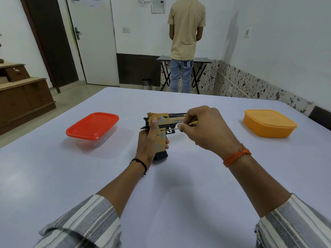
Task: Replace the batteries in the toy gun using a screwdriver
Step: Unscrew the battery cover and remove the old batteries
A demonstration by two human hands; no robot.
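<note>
Both lidded tubs, red (92, 126) and orange (269, 123), hide contents; fingers grip toy gun (162, 129), screwdriver (176, 128).

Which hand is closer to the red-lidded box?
Left. The left hand, gripping the toy gun, is beside the red-lidded box; the right hand is beyond the gun.

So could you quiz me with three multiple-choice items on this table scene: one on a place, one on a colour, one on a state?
1. Where is the red-lidded box?
A. left of the toy gun
B. right of it
C. under it

2. What colour is the other box?
A. green
B. orange
C. black

3. What is the right hand doing?
A. lying flat
B. pinching the screwdriver
C. lifting a lid

Answers: 1 A, it sits left of the gun; 2 B, orange all over; 3 B, the tip points at the grip, which the left hand holds.
</note>
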